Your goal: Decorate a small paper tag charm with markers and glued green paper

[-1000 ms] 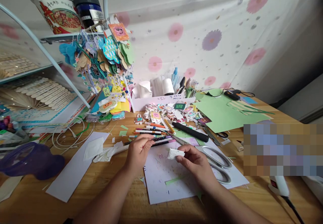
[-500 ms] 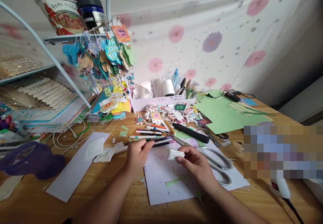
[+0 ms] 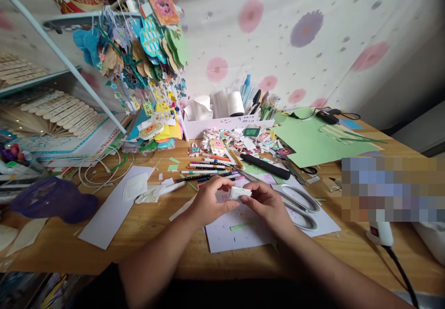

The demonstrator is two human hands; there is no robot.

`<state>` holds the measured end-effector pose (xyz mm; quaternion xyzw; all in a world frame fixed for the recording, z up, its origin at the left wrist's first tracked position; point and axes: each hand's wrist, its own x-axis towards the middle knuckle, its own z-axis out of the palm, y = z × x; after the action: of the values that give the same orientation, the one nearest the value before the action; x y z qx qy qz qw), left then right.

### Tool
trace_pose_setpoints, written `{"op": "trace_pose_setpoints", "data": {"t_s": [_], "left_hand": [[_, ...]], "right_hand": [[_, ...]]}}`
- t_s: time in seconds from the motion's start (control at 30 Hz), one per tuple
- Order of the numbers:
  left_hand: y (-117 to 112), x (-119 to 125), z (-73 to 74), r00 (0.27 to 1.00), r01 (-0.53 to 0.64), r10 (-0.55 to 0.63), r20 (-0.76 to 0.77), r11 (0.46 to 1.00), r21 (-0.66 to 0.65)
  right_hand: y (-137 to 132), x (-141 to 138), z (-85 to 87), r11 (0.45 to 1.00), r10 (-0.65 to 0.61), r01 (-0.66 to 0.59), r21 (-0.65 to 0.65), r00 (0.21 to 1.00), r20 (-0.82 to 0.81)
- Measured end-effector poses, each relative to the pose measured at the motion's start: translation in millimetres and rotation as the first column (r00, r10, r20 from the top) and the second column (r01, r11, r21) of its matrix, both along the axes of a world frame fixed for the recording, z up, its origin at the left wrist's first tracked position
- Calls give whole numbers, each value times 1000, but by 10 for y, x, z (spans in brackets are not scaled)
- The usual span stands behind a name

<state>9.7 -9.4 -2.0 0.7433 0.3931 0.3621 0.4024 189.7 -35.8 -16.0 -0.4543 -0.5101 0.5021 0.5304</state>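
Paper scrap (image 3: pixel 240 192) pinched between left hand (image 3: pixel 208 202), right hand (image 3: pixel 266 202)

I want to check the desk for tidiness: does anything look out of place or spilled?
Nothing looks spilled or broken. Paper cut-outs lie in a loose heap before the white box, and tiny scraps dot the white sheet. The left hand and right hand pinch a small paper piece; large scissors lie close beside the right hand.

Dark handwriting runs along the front wall of the white plastic storage box (image 3: pixel 208 129), but it is too small to read; nothing else is legible.
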Motion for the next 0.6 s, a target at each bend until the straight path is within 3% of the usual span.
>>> {"op": "trace_pose_setpoints", "data": {"t_s": [0.27,0.43,0.6], "left_hand": [[-4,17,-13,999,-47,47,-5,998,-35],[-10,16,-37,997,57,-49,64,990,-129],[-31,29,-48,1000,5,-6,-21,1000,-22]], "right_hand": [[-35,3,-37,998,50,-51,24,997,51],[-61,3,-32,998,44,-48,38,994,101],[-118,61,63,997,71,-74,17,991,112]]}}
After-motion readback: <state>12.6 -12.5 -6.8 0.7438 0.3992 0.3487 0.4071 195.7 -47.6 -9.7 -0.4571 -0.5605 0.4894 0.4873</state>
